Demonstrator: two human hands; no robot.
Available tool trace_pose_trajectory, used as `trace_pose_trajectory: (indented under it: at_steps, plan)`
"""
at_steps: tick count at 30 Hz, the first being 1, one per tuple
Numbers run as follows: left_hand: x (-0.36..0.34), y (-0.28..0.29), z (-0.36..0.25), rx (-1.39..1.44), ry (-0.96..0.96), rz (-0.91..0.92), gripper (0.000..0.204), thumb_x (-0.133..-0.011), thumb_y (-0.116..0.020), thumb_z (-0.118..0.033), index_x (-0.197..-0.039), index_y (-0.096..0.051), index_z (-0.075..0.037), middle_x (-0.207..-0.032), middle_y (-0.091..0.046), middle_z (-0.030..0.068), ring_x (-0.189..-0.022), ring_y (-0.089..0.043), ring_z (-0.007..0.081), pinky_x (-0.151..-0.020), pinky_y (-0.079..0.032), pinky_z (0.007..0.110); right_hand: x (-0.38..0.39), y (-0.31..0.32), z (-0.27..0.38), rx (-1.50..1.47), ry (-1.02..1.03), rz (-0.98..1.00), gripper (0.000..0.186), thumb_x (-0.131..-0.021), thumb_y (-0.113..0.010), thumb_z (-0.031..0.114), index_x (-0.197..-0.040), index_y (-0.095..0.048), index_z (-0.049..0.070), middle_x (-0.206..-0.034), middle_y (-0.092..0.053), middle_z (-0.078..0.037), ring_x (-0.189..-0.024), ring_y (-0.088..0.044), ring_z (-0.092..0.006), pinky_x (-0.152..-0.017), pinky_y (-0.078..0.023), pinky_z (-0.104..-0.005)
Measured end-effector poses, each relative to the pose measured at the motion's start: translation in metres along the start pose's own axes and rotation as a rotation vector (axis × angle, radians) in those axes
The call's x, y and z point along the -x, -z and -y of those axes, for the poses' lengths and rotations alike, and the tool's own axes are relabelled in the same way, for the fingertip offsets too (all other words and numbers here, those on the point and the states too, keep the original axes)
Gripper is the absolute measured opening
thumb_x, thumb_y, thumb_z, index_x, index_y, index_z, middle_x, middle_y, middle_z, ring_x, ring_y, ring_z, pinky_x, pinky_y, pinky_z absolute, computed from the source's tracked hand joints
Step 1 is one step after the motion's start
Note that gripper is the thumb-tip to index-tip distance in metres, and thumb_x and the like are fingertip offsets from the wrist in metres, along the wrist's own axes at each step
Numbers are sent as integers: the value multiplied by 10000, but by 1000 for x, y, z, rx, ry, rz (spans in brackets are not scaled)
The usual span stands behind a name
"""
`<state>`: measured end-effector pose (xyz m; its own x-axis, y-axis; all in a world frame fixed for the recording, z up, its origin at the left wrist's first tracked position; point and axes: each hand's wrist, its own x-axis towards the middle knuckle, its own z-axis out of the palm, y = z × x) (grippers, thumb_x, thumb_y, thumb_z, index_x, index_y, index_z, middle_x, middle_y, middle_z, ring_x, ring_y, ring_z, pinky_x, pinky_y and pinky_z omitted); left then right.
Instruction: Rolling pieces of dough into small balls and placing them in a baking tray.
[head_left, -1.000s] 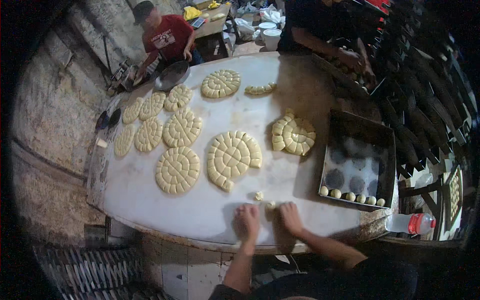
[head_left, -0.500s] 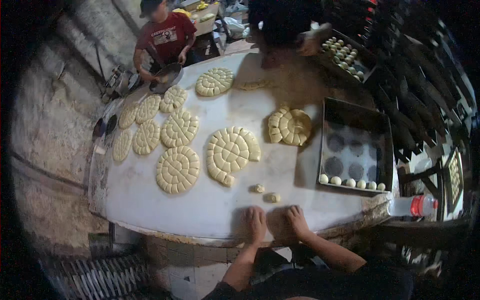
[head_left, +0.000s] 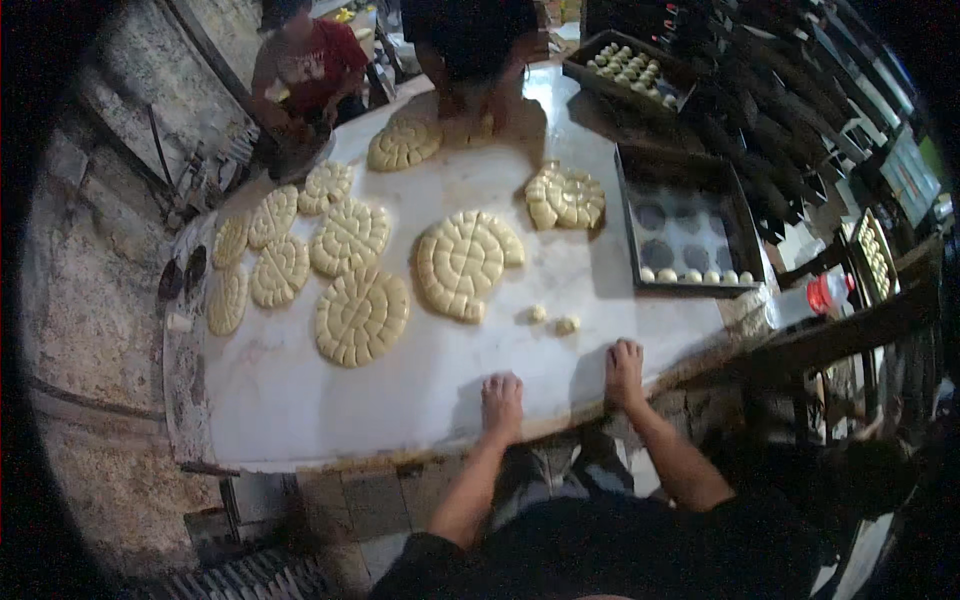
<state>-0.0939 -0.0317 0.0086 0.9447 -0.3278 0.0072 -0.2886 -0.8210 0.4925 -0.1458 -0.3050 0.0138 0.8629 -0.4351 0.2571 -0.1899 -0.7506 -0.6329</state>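
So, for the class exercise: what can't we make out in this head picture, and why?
All in the head view:
- Whatever lies under the left hand and right hand: hidden by the hands.
- The exact shape of the nearer small dough lump: blurred.
- The dark-shirted person's head: cut off by the top edge.
- The red-shirted person's hands: dim and blurred.

On our left we see a rough, blotchy, grey-brown plaster wall [head_left: 110, 330]. Before us spreads a broad, pale, smooth-topped counter [head_left: 270, 410] with a worn brownish edge, above a dull tiled floor [head_left: 375, 500]. Dark angular stacks [head_left: 800, 150] crowd our right, and light glares off the counter's far end.
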Motion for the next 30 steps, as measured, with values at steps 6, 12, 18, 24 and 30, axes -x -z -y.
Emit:
trace_pose_trajectory:
  at_steps: [6,12,18,24,30]
  plan:
    - [28,48,37,258,-259,-39,425,-1014,-640,-191,-1399,-558,-29,-1409,-576,247,-1347,-496,444,-1139,-404,539,-19,32,-27,229,-5,295,490,-850,-701,139,-1311,-617,-5,-1378,-552,-256,-1219,-523,-476,-1064,-453,-559]
    - [65,64,98,372,-2,-49,668,-1013,-693,-228,-1568,-391,-13,-1637,-376,274,-1550,-307,458,-1285,-262,536,-13,-7,96,-74,210,599,491,-829,-700,72,-1310,-620,14,-1301,-579,-264,-1231,-523,-470,-1041,-479,-510]
    - [107,94,104,153,-26,-92,628,-984,-714,-186,-1506,-435,23,-1617,-409,266,-1545,-312,468,-1284,-254,544,9,-73,157,188,508,659,431,-893,-728,128,-1297,-594,62,-1181,-607,-253,-1200,-576,-443,-940,-568,-533]
    - [96,87,71,-33,142,-89,676,-978,-709,-227,-1550,-399,-41,-1678,-314,243,-1591,-201,462,-1302,-172,561,-21,-63,127,-106,541,849,459,-920,-756,171,-1322,-593,20,-1087,-689,-234,-960,-710,-402,-775,-607,-473]
    - [99,57,50,-127,275,-191,726,-1018,-646,-325,-1614,-315,-76,-1729,-211,225,-1612,-127,454,-1297,-111,595,-116,38,19,-589,-393,484,301,-1029,-698,204,-1141,-664,-73,-932,-716,-133,-778,-657,-156,-658,-548,-389]
